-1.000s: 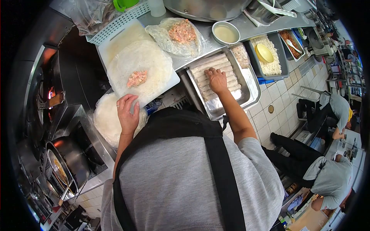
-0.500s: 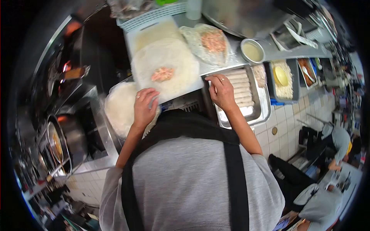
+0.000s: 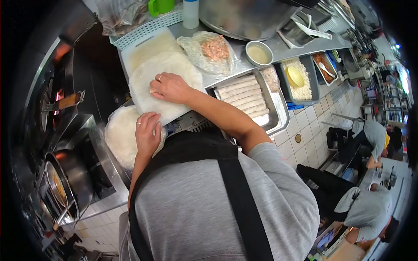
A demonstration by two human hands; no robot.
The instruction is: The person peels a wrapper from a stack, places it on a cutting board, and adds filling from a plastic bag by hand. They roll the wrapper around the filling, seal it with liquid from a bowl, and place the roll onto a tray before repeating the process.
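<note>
On the white cutting board (image 3: 125, 56) lies a stack of round pale wrappers (image 3: 141, 85). My right hand (image 3: 171, 88) is over the top wrapper, its fingers curled down on the filling, which they mostly hide. Near the board's front edge is my left hand (image 3: 148, 132), fingers bent and slightly apart, beside a second wrapper stack (image 3: 121, 138). Pink filling (image 3: 215, 48) sits on a plastic bag (image 3: 191, 47) behind the board. Rolled pieces (image 3: 241, 92) lie in rows in a metal tray (image 3: 282, 117) at the right.
A bowl of pale liquid (image 3: 259, 53) stands by a large metal pot (image 3: 244, 17). Farther right is a bin of white shreds (image 3: 302, 89) with a yellow scoop (image 3: 295, 76). A stove with a pan (image 3: 72, 174) is at the left. Two people work at the lower right.
My right hand has moved left from the tray's edge onto the filling on the wrapper. My left hand stays near the board's front edge. The whole view has shifted.
</note>
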